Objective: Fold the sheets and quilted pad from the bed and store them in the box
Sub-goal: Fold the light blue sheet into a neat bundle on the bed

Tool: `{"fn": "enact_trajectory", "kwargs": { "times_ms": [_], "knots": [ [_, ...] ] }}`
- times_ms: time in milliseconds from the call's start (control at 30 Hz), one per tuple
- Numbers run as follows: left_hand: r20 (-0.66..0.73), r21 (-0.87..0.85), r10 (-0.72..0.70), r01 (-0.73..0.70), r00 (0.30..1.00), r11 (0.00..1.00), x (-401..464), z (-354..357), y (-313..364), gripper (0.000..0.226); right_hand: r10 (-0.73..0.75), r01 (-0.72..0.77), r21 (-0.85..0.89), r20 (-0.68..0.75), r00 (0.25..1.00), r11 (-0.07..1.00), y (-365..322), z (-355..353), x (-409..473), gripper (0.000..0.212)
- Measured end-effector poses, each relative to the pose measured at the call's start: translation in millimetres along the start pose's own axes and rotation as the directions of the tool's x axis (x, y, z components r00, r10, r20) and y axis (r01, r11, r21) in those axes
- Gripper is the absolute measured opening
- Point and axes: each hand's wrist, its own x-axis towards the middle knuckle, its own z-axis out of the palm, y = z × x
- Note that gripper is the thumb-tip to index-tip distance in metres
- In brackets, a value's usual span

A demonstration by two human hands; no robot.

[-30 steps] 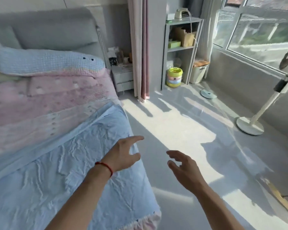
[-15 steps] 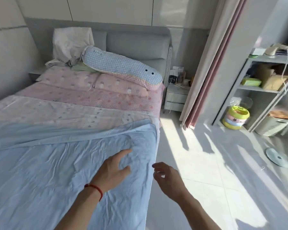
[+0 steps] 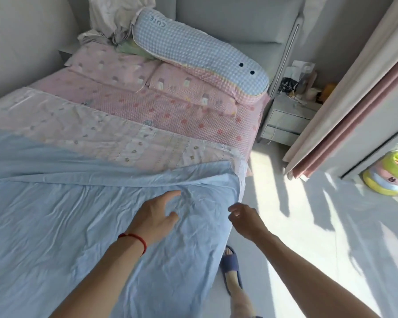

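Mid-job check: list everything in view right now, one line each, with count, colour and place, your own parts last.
blue sheet: 1, light blue, wrinkled, spread over the near bed
quilted pad: 1, pale pink patterned, under the sheet's far edge
pink sheet: 1, pink dotted, head half of the bed
pillows: 2, pink, at the headboard
long pillow: 1, blue check, across the pillows
crumpled cloth: 1, white, far corner
nightstand: 1, grey, cluttered, right of the bed
curtain: 1, pink and cream, right
tub: 1, yellow-green, on the floor
slipper: 1, navy, on a foot
left hand: open, over the sheet, red wristband
right hand: fingers loosely curled, empty, at the bed's edge
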Motion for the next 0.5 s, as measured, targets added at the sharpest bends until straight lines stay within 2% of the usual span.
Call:
{"fn": "enact_trajectory", "kwargs": {
  "times_ms": [100, 233, 367, 433, 500],
  "knots": [
    [-0.028, -0.005, -0.081, 0.081, 0.996, 0.997, 80, 10, 24, 0.057, 0.008, -0.008, 0.006, -0.005, 1.0, 1.0, 5, -15, 112, 0.03],
    [0.008, -0.048, -0.23, 0.23, 0.973, 0.972, 168, 35, 51, 0.057, 0.055, -0.051, -0.061, 0.058, 0.997, 0.997, 19, -28, 243, 0.031],
    [0.065, -0.045, -0.417, 0.42, 0.907, 0.906, 226, 50, 59, 0.058, 0.187, -0.128, -0.243, 0.239, 0.953, 0.962, 34, -28, 346, 0.04],
    [0.099, -0.033, -0.464, 0.469, 0.88, 0.883, 238, 53, 58, 0.058, 0.189, -0.102, -0.28, 0.303, 0.934, 0.955, 35, -23, 377, 0.04],
    [0.117, -0.03, -0.503, 0.51, 0.856, 0.86, 250, 57, 51, 0.058, 0.123, -0.034, -0.262, 0.332, 0.935, 0.964, 35, -14, 406, 0.044]
  ]
}}
